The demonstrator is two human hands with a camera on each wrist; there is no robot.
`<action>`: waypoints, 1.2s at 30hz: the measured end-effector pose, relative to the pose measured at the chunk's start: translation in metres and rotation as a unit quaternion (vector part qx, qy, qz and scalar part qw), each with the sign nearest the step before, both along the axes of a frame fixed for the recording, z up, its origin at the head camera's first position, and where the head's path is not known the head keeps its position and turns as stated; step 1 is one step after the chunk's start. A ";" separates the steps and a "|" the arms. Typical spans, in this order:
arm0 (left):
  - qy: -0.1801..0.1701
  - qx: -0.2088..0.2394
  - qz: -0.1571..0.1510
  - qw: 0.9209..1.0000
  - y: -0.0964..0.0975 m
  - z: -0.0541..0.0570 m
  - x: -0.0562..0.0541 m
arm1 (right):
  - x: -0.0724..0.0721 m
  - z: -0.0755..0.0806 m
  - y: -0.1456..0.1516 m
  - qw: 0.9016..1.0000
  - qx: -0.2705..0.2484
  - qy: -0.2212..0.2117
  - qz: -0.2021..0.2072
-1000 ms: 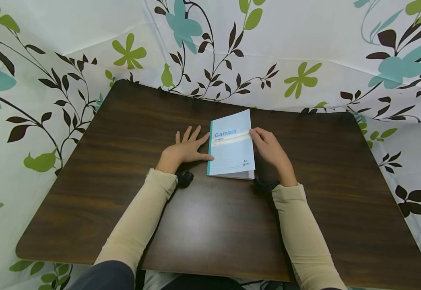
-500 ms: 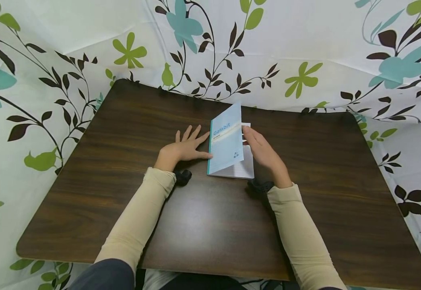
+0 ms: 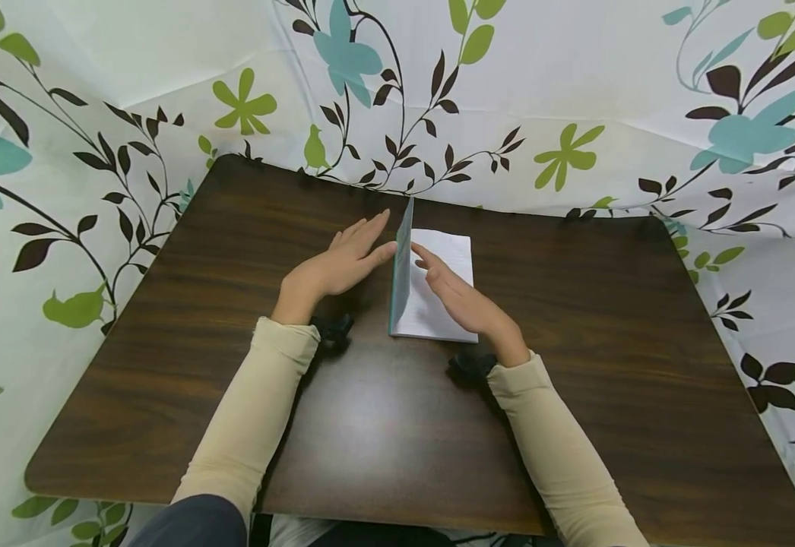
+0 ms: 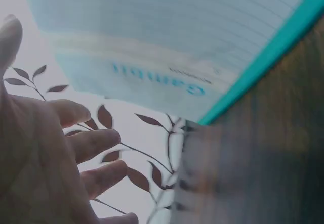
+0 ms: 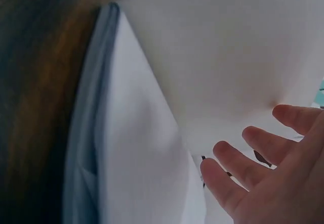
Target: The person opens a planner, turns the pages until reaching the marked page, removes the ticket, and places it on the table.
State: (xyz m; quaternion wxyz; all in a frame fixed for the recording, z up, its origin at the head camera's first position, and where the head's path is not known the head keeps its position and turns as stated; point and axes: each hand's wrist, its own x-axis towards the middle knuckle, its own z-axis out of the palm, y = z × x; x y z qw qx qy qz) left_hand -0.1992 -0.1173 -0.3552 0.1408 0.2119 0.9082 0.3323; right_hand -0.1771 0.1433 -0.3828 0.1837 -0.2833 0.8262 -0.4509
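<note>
A light-blue notebook (image 3: 438,319) with a teal spine lies on the brown table, its front cover (image 3: 403,266) raised nearly upright and lined white pages bared on the right. My right hand (image 3: 466,304) is above the pages, straight fingers spread, the fingertips at the cover's inner side. In the right wrist view a fingertip meets the white inside of the cover (image 5: 217,47). On the other side, my left hand (image 3: 336,266) has its fingers extended, its thumb tip at the cover's outer face. The left wrist view shows "Gambit" printed on that face (image 4: 152,47).
The dark wood-grain table (image 3: 575,380) spreads around the notebook on all sides. A white curtain with leaf and flower prints (image 3: 473,91) hangs behind and beside it. A black wrist camera (image 3: 332,328) sits under the left wrist, another (image 3: 471,366) under the right.
The cover has swung up from a low slant to nearly upright, baring the pages. My right hand has moved left over them; my left hand has lifted and drawn slightly left.
</note>
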 end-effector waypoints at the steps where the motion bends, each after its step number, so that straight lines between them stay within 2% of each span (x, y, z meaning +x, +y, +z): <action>1: 0.002 0.013 -0.002 1.000 0.000 0.003 0.002 | 0.001 -0.001 -0.002 1.000 0.002 -0.002 0.004; 4: 0.009 0.029 -0.006 1.000 0.001 0.008 0.005 | 0.003 -0.002 -0.006 1.000 0.007 -0.001 0.013; 10: -0.002 0.023 0.003 1.000 -0.006 0.016 0.008 | 0.004 -0.004 -0.011 1.000 0.019 0.005 0.024; 15: -0.002 0.004 0.008 1.000 -0.021 0.025 0.010 | -0.004 -0.009 -0.008 0.999 0.043 0.029 -0.017; 19: -0.015 -0.017 0.020 1.000 -0.031 0.029 0.011 | -0.010 -0.015 -0.002 0.997 0.055 0.018 -0.050; 27: -0.065 -0.044 0.042 0.996 -0.049 0.031 0.010 | -0.015 -0.018 0.013 0.994 0.054 0.017 -0.089; 36: -0.098 -0.064 0.049 0.992 -0.060 0.033 0.014 | -0.023 -0.024 0.031 0.990 0.079 0.014 -0.119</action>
